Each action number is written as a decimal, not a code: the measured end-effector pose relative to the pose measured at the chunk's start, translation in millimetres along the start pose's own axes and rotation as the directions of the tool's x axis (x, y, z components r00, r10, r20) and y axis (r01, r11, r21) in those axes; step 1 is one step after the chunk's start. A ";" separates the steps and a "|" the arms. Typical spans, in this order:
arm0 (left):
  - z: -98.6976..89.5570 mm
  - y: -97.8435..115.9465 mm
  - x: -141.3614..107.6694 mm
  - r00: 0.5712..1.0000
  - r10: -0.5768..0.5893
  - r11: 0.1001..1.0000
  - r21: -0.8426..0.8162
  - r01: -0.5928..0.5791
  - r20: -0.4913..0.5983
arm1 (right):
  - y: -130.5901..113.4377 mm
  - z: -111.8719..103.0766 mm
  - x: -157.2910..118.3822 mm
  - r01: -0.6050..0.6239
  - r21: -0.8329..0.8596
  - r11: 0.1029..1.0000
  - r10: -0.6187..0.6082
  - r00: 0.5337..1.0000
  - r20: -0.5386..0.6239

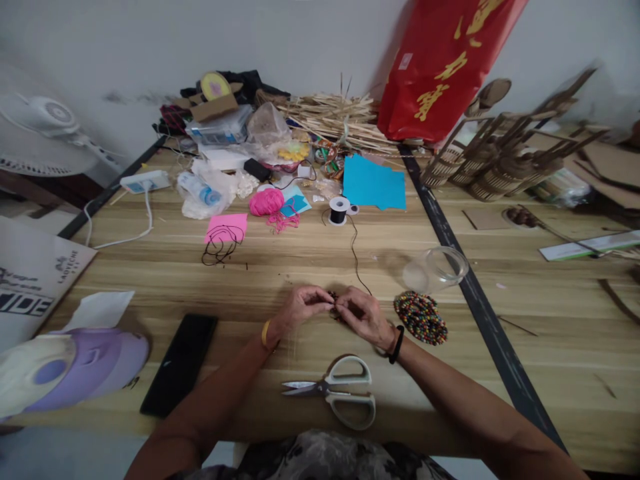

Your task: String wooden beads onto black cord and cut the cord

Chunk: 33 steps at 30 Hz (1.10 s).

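My left hand (306, 307) and my right hand (363, 315) meet over the middle of the wooden table, thumbs and forefingers pinched. Between the fingertips is a small dark beaded piece (334, 305), mostly hidden by them. A black cord (355, 250) runs from a spool (338, 211) down to my right hand. Right of that hand lies a pile of multicoloured beads (421, 317), with a clear jar (435, 270) on its side behind it. Scissors (327, 390) with white handles lie nearer my body, blades pointing left.
A black phone-like slab (180, 363) and a purple-and-white object (90, 367) lie at the left. Pink yarn (267, 202), blue sheets (374, 183) and a pink sheet with black cord (225, 230) are farther back. Woven baskets (505, 167) stand at the back right.
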<state>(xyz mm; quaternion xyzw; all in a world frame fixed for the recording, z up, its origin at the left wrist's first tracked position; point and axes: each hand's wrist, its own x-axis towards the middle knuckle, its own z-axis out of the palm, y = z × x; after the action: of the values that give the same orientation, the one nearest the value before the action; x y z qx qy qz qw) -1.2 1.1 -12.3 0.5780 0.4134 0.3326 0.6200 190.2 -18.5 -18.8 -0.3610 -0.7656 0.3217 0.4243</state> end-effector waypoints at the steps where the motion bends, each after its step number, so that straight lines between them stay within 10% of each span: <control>1: 0.0 -0.1 0.0 1.000 0.003 1.000 0.000 -0.003 0.000 | 0.1 0.0 0.0 -0.001 -0.002 1.000 0.001 1.000 0.002; 33: -1.3 1.5 -0.1 0.999 0.044 0.998 0.035 -0.044 0.002 | -1.3 -1.2 0.7 -0.003 -0.008 1.000 0.003 1.000 0.003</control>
<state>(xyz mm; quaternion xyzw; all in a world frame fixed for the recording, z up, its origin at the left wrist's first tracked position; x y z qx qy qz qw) -2.3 1.8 -10.8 0.5980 0.4059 0.3385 0.6025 190.7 -18.3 -17.0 -0.3632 -0.7669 0.3197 0.4215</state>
